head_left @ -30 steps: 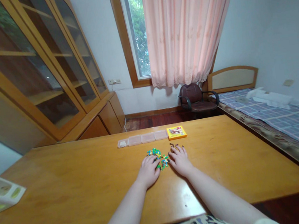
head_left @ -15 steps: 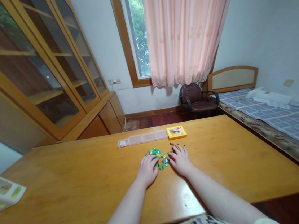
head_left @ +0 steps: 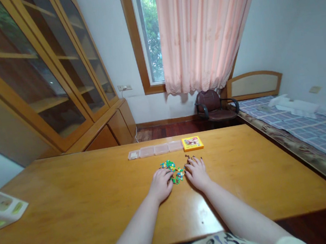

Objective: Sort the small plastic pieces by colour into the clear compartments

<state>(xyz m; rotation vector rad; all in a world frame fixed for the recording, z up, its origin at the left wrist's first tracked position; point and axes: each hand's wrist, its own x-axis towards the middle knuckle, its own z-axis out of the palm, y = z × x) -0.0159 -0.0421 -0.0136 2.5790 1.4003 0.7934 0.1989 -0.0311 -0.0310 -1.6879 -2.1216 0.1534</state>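
A loose heap of small green, blue, yellow and white building blocks [head_left: 168, 165] lies on the wooden table. My left hand [head_left: 160, 183] rests at its left edge, thumb apart from the fingers, fingertips over the blocks and partly covering them. More blocks [head_left: 179, 175] lie between my two hands. To their right, my right hand [head_left: 197, 173] is palm down with its fingers spread, nothing visibly held. A few small dark brown pieces [head_left: 187, 157] sit just beyond its fingertips, partly hidden by them.
Behind the blocks stand a row of clear plastic compartments [head_left: 154, 150] and a yellow box [head_left: 193, 143]. A white container [head_left: 4, 207] is at the table's left end. Beyond the table [head_left: 100, 193] are a glass-door cabinet [head_left: 63, 63], a chair [head_left: 213, 106] and a bed [head_left: 293, 118].
My right hand has shifted slightly to the right, away from the coloured blocks, its fingers a little more drawn in. My left hand stays almost where it was.
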